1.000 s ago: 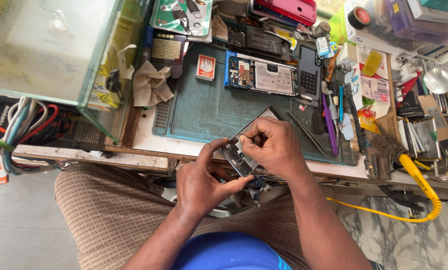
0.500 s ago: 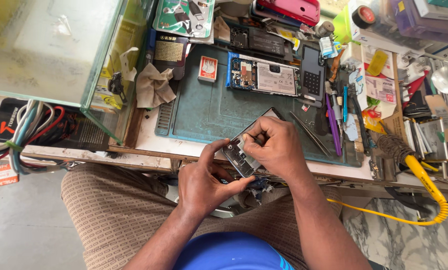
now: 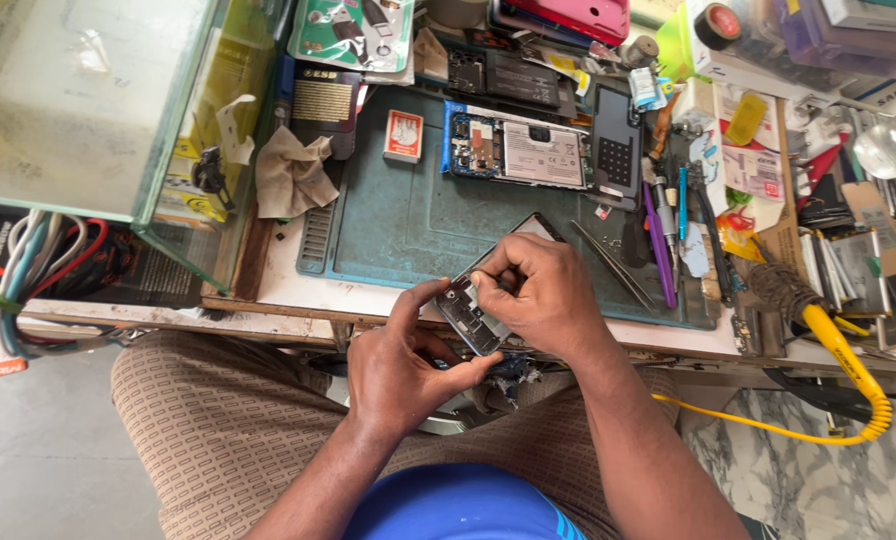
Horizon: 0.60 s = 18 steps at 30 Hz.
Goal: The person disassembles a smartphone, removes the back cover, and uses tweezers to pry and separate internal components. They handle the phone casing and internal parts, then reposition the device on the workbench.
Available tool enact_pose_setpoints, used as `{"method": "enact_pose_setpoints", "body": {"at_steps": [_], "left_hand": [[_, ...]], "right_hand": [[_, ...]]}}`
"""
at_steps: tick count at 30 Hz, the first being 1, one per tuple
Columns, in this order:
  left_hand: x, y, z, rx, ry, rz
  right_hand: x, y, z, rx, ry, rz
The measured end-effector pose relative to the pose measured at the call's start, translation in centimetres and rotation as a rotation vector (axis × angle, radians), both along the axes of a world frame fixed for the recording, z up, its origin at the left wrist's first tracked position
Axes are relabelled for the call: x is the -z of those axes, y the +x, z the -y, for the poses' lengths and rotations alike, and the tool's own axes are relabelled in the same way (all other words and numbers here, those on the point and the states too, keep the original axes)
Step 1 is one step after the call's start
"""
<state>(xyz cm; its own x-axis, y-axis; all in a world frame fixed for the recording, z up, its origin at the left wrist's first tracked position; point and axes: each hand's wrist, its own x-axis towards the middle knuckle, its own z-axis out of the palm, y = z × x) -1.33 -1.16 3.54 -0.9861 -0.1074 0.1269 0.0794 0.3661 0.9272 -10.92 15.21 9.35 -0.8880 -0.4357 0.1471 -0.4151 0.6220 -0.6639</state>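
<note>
Both my hands hold a small opened phone frame (image 3: 470, 312) over the front edge of the workbench. My left hand (image 3: 403, 360) grips its lower end from the left, index finger stretched along its side. My right hand (image 3: 533, 295) covers the upper end, fingertips pinched on something inside it; what they pinch is hidden. A dark glass panel (image 3: 528, 228) lies just behind my right hand on the teal work mat (image 3: 398, 235).
An opened phone with its boards bare (image 3: 513, 150) lies at the mat's back. Tweezers (image 3: 613, 265), pens and tools sit to the right. A beige cloth (image 3: 290, 175) and glass case (image 3: 98, 100) stand left. A yellow coiled cable (image 3: 848, 370) hangs at right.
My hands keep the same grip on the phone frame. My right fingertips have shifted slightly on its upper end; the view has drifted a little.
</note>
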Motion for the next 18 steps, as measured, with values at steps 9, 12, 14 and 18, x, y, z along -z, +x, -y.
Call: {"method": "enact_pose_setpoints", "body": {"at_steps": [9,12,14,18], "left_hand": [[0.14,0.18,0.14,-0.005,-0.014,0.018],[0.15,0.21,0.25,-0.008,-0.021,-0.001],[0.17,0.19,0.30,-0.009,-0.017,-0.013],[0.18,0.13,0.21,-0.010,-0.011,0.005]], "right_hand": [[0.26,0.41,0.43,0.073,0.047,-0.101],[0.17,0.38,0.44,0.064,0.036,-0.092],[0.05,0.31,0.38,0.050,0.015,-0.054],[0.00,0.29,0.23,0.037,0.031,-0.025]]}}
